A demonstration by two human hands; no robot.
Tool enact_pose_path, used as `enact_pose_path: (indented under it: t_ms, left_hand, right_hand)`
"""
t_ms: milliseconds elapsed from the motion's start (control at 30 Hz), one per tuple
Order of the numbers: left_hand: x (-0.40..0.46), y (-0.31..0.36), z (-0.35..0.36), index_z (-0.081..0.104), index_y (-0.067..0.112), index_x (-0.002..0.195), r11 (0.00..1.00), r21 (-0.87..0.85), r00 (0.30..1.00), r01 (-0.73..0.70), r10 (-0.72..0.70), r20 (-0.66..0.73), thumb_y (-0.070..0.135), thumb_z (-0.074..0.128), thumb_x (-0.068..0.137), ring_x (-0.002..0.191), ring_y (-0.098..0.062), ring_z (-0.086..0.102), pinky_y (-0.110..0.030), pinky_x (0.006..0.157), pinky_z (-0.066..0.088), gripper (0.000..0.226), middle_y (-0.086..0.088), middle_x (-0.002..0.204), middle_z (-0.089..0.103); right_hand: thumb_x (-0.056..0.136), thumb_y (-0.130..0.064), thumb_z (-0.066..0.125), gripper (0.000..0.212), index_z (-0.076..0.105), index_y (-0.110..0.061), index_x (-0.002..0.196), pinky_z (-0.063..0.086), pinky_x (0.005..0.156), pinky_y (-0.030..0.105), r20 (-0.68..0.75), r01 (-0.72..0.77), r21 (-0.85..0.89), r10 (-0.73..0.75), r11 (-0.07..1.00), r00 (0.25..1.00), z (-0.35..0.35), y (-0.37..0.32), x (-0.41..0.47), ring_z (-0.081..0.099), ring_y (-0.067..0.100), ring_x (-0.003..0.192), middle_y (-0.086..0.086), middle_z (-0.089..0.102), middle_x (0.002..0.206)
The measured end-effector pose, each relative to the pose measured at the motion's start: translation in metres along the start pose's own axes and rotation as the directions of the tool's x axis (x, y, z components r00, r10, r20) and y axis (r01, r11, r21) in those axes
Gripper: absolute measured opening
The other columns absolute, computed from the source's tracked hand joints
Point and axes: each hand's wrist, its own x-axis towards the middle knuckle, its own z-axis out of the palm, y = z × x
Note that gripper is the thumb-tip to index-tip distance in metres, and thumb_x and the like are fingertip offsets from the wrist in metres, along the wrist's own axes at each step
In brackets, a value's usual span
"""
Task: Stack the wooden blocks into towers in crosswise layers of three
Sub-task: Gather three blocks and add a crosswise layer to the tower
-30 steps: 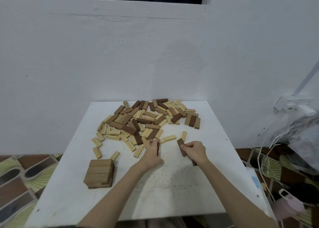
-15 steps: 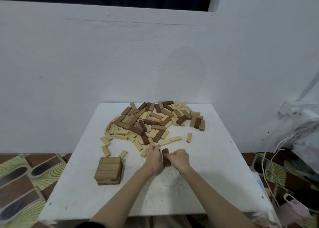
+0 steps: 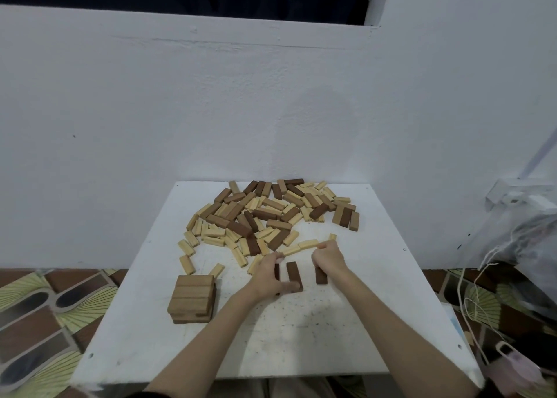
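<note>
Three dark brown blocks lie side by side, lengthwise, on the white table (image 3: pixel 301 337). My left hand (image 3: pixel 269 275) curls round the leftmost dark block (image 3: pixel 276 272), and its thumb reaches the near end of the middle dark block (image 3: pixel 293 272). My right hand (image 3: pixel 329 257) grips the far end of the right dark block (image 3: pixel 321 276), which sits a little apart from the other two. A low tower of tan blocks (image 3: pixel 193 296) stands at the left. The loose pile of light, tan and dark blocks (image 3: pixel 271 213) covers the far half of the table.
A white wall rises just behind the table. Several stray light blocks (image 3: pixel 187 263) lie between the pile and the tower. A plastic bag and white cords (image 3: pixel 512 247) hang at the right. Patterned floor shows on both sides.
The hands were close together around dark blocks half a second ago. Now my right hand has moved right, and the three dark blocks lie spread out in a row.
</note>
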Motion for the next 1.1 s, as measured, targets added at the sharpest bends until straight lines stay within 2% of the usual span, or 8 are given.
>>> enact_pose_path:
  t_ms: [67, 167, 333, 533, 600, 733, 1000, 1100]
  left_hand:
    - [-0.001, -0.001, -0.004, 0.025, 0.018, 0.143, 0.985, 0.175, 0.999, 0.004, -0.009, 0.030, 0.025, 0.076, 0.074, 0.133, -0.024, 0.021, -0.035, 0.106, 0.026, 0.086, -0.001, 0.144, 0.031]
    - [-0.002, -0.003, -0.006, 0.021, 0.017, 0.144, 0.958, 0.287, 0.999, 0.001, -0.013, 0.040, 0.009, 0.068, 0.075, 0.129, -0.028, 0.022, -0.036, 0.106, 0.027, 0.083, -0.004, 0.144, 0.030]
    - [-0.002, -0.002, -0.007, 0.025, 0.014, 0.142, 0.979, 0.203, 0.999, 0.023, -0.031, 0.037, 0.003, 0.065, 0.073, 0.124, -0.028, 0.027, -0.038, 0.102, 0.032, 0.080, -0.009, 0.135, 0.036]
    - [0.000, -0.004, -0.003, 0.034, 0.017, 0.135, 0.995, 0.097, 0.999, -0.014, 0.010, 0.037, 0.007, 0.073, 0.069, 0.118, -0.024, 0.037, -0.039, 0.099, 0.040, 0.077, -0.006, 0.132, 0.041]
    - [-0.001, -0.002, -0.003, 0.034, 0.016, 0.135, 0.998, 0.064, 0.999, -0.019, 0.016, 0.048, 0.005, 0.075, 0.068, 0.119, -0.023, 0.040, -0.042, 0.101, 0.041, 0.079, -0.005, 0.133, 0.041]
    - [0.000, -0.001, -0.002, 0.031, 0.016, 0.139, 0.999, 0.037, 0.999, -0.005, 0.003, 0.052, 0.005, 0.079, 0.065, 0.123, -0.024, 0.040, -0.044, 0.104, 0.041, 0.088, -0.005, 0.136, 0.039]
    - [0.000, -0.003, -0.001, 0.031, 0.013, 0.140, 0.999, 0.027, 1.000, -0.022, 0.021, 0.010, 0.006, 0.080, 0.067, 0.117, -0.023, 0.044, -0.035, 0.098, 0.043, 0.088, -0.006, 0.135, 0.040]
    - [0.000, -0.003, -0.001, 0.031, 0.011, 0.139, 1.000, -0.026, 1.000, -0.015, 0.015, 0.014, 0.002, 0.079, 0.068, 0.118, -0.024, 0.044, -0.028, 0.092, 0.042, 0.086, -0.007, 0.135, 0.040]
  right_hand:
    - [0.084, 0.000, 0.054, 0.039, 0.039, -0.012, 0.117, 0.044, 0.085, 0.036, 0.039, 0.034, -0.075, -0.031, 0.997, 0.999, 0.000, 0.000, 0.002, 0.046, 0.021, 0.096, 0.005, 0.047, 0.101]
    - [0.082, 0.002, 0.063, 0.051, 0.039, -0.011, 0.124, 0.047, 0.081, 0.035, 0.052, 0.060, -0.143, -0.053, 0.988, 0.997, 0.001, 0.002, 0.004, 0.049, 0.019, 0.089, 0.002, 0.048, 0.086]
    - [0.082, -0.004, 0.071, 0.058, 0.039, -0.010, 0.129, 0.040, 0.059, 0.021, 0.047, 0.058, -0.163, -0.051, 0.985, 0.998, 0.003, 0.009, 0.002, 0.053, 0.019, 0.088, 0.013, 0.059, 0.108]
    - [0.082, -0.014, 0.073, 0.056, 0.043, -0.008, 0.129, 0.034, 0.051, 0.016, 0.014, 0.066, -0.224, -0.064, 0.972, 0.998, 0.000, 0.014, 0.003, 0.051, 0.020, 0.095, 0.015, 0.053, 0.125]
    - [0.084, -0.017, 0.071, 0.049, 0.047, -0.008, 0.125, 0.037, 0.051, 0.017, 0.010, 0.080, -0.261, -0.080, 0.962, 0.997, -0.001, 0.015, 0.002, 0.049, 0.019, 0.093, 0.013, 0.053, 0.126]
    - [0.083, -0.010, 0.071, 0.038, 0.053, -0.009, 0.116, 0.051, 0.063, 0.027, 0.024, 0.062, -0.231, -0.058, 0.971, 0.998, 0.001, 0.018, 0.002, 0.052, 0.020, 0.090, 0.013, 0.054, 0.121]
    - [0.080, -0.004, 0.072, 0.034, 0.051, -0.013, 0.106, 0.050, 0.049, 0.025, 0.063, 0.060, -0.147, -0.051, 0.987, 0.997, 0.011, 0.021, -0.003, 0.061, 0.025, 0.078, 0.017, 0.061, 0.110]
    - [0.080, -0.004, 0.072, 0.033, 0.052, -0.014, 0.104, 0.057, 0.062, 0.031, 0.046, 0.074, -0.140, -0.068, 0.987, 0.997, 0.013, 0.022, -0.002, 0.065, 0.027, 0.084, 0.016, 0.062, 0.109]
